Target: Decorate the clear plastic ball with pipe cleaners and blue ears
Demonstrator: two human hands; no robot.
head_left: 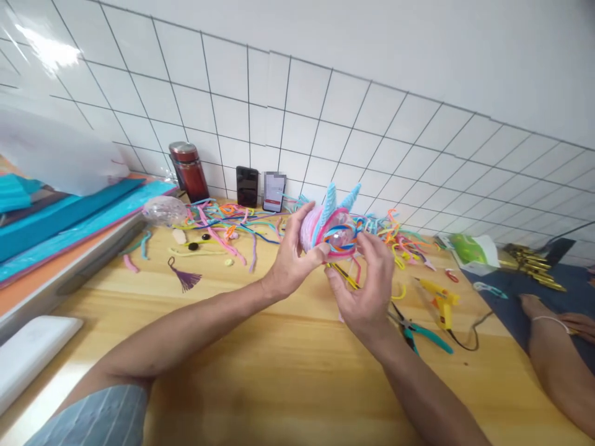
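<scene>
Fuzzy pipe cleaners (pixel 232 230) litter the table's (pixel 260 365) back, glue gun (pixel 444 305) and pliers (pixel 430 337) sit near the right hand (pixel 367 285), which is curled against the eared ball (pixel 341 235) (can't tell if pinching) while the left hand (pixel 292 260) grips its other side.

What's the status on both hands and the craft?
Left hand: holding craft. Right hand: fingers at its other side. Near right wrist: pliers, glue gun.

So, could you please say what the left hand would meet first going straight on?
Most likely the round, fuzzy lavender, pink and blue craft ball, which the left hand grips; depth is unclear.
</scene>
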